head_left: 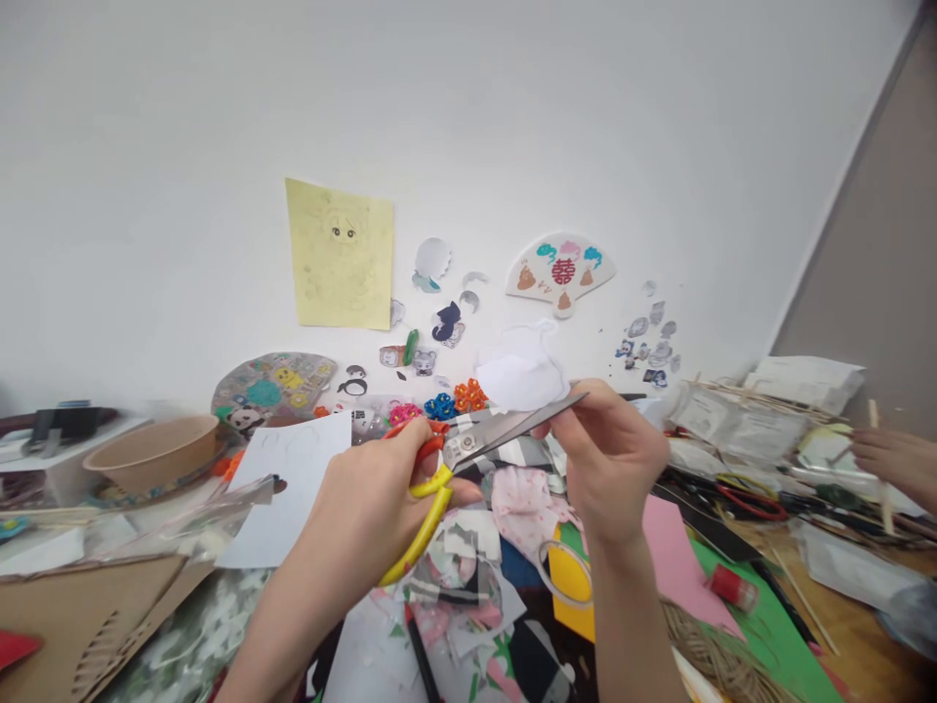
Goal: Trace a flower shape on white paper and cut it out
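Over a heaped craft table, the head view showed the left hand clamped round the yellow-handled scissors, fingers through the loops; their steel blades pointed toward 2 o'clock, nearly together. The right hand had its fingertips pinched together just by the blade tips, against the lower edge of a white cut-out at 12 o'clock; whether the blades gripped that piece, I could not tell. Beneath both hands lay a pile of printed paper scraps; a pink card lay at 4 o'clock, on a green sheet. A kraft paper bowl sat at 9 o'clock; a cardboard sheet lay at 8 o'clock. On the wall, a yellow sheet hung at 11 o'clock and a fan-shaped card at 1 o'clock; another person's hand reached in at 3 o'clock, beside a wooden stick.
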Demonstrator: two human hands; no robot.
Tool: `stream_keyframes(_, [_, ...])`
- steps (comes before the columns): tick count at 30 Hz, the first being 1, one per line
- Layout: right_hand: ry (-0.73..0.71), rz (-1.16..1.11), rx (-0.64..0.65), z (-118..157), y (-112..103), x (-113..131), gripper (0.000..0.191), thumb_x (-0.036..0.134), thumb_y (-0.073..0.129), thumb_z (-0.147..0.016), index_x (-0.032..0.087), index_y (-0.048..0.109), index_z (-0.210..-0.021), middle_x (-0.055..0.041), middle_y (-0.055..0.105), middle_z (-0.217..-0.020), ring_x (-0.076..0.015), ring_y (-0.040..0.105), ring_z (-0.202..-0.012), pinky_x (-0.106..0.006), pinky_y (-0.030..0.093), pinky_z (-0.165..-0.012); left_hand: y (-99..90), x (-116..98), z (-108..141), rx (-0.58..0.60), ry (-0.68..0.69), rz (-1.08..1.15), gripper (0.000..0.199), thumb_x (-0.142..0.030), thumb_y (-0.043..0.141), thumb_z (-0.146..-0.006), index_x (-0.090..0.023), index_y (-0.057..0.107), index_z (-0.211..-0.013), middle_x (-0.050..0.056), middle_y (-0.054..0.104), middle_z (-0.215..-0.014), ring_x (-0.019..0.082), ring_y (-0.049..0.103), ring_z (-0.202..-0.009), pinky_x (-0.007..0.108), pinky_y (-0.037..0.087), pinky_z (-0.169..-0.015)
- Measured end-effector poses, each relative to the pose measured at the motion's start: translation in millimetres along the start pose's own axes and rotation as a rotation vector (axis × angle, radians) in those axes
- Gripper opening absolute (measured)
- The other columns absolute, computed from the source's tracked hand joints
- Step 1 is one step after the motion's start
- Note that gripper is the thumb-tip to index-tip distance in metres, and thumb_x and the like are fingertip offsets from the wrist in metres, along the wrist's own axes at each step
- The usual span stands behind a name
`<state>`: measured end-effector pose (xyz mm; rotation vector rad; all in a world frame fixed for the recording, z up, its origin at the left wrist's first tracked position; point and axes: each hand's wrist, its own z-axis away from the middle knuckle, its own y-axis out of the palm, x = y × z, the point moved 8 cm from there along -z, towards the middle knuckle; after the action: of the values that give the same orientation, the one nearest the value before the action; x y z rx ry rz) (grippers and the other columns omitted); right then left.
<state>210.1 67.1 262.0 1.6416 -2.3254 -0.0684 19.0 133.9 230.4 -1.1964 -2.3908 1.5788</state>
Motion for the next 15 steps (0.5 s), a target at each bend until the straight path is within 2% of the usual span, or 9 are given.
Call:
stream_keyframes(6, [0.022,-0.046,0.008,3,4,1,0.013,0.008,0.069,-0.085,0.02,0.072,-0.085,0.0001,0.066,-0.075,-0.0116,0.061,-0.057,-0.025,0.05,-0.052,-2.6,0,0,-0.026,-0.022,-0.035,0.031,-0.049,0.061,-0.081,-0.025,0.042,-0.081,-0.003,0.055,-0.067,0.02,0.052,-0.06,0.027,0.028,-0.059])
stream_keyframes(15, [0.081,-0.097,0.042,8,15,1,0.015,0.003,0.067,-0.085,0.017,0.07,-0.081,0.0,0.062,-0.072,-0.0111,0.06,-0.059,-0.025,0.05,-0.053,-0.4,-2,0,0.001,0.016,-0.013,0.041,-0.065,0.045,-0.088,-0.026,0.037,-0.081,-0.004,0.047,-0.061,0.021,0.049,-0.056,0.028,0.025,-0.057])
